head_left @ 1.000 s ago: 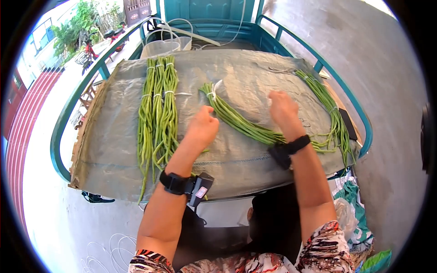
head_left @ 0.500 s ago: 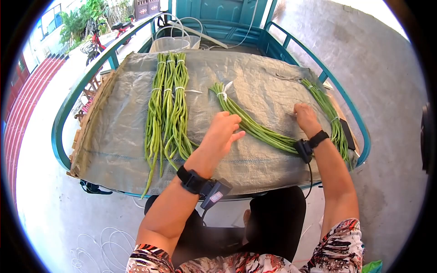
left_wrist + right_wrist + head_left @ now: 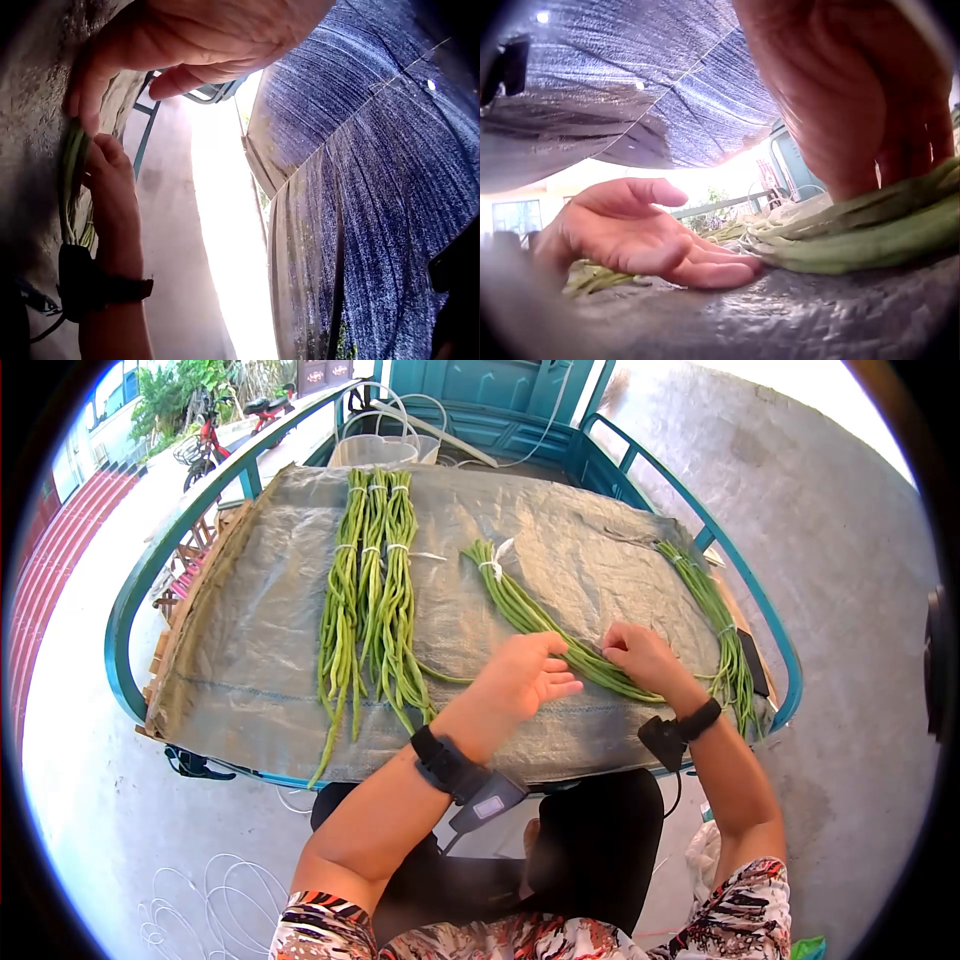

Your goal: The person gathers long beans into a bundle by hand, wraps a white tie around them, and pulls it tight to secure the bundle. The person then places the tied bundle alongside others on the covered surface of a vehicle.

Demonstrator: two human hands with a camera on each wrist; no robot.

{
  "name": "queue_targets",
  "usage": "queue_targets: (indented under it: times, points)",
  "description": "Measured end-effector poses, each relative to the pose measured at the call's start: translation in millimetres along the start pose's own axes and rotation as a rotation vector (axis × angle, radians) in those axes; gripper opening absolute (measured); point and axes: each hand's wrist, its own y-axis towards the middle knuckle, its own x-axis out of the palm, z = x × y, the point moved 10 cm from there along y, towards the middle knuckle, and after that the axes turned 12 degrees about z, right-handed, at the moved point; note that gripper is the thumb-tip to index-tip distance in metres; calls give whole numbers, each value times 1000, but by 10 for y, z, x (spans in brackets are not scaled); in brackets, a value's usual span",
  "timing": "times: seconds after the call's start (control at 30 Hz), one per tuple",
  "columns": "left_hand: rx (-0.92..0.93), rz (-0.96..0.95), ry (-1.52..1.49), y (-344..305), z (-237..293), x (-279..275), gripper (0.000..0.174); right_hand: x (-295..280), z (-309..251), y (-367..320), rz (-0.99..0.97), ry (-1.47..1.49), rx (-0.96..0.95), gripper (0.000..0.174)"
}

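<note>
A bundle of yardlong beans [image 3: 518, 603], tied with a white strip [image 3: 497, 563] near its far end, lies slantwise on a grey woven sheet [image 3: 255, 595]. My left hand [image 3: 525, 678] is at the bundle's near-left side, palm turned sideways and fingers extended; in the right wrist view its fingertips reach the beans [image 3: 855, 244]. On the opposite side, my right hand [image 3: 642, 658] has its fingers down at the same beans, with the fingertips hidden behind them in the right wrist view. Both wrists wear black straps with cameras.
Three tied bean bundles [image 3: 370, 575] lie side by side at left. Another bundle [image 3: 732, 645] lies along the right edge. Teal rails [image 3: 190, 515] flank the sheet. Clear plastic containers [image 3: 375, 452] stand behind it, in the cart bed.
My left hand has moved right along the bundle and spread from a loose fist. The right hand, lately right of the bundle, has come left and nearer, down to the beans.
</note>
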Motion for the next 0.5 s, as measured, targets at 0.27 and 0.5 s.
queue_targets:
  times: [0.27,0.5]
  points:
    - [-58,-105,5,107,-203,68,27,225,147,0,-208,260,168,10]
    - [-73,-138,-94,219,-248,47,24,252,85,-46,-312,315,229,10]
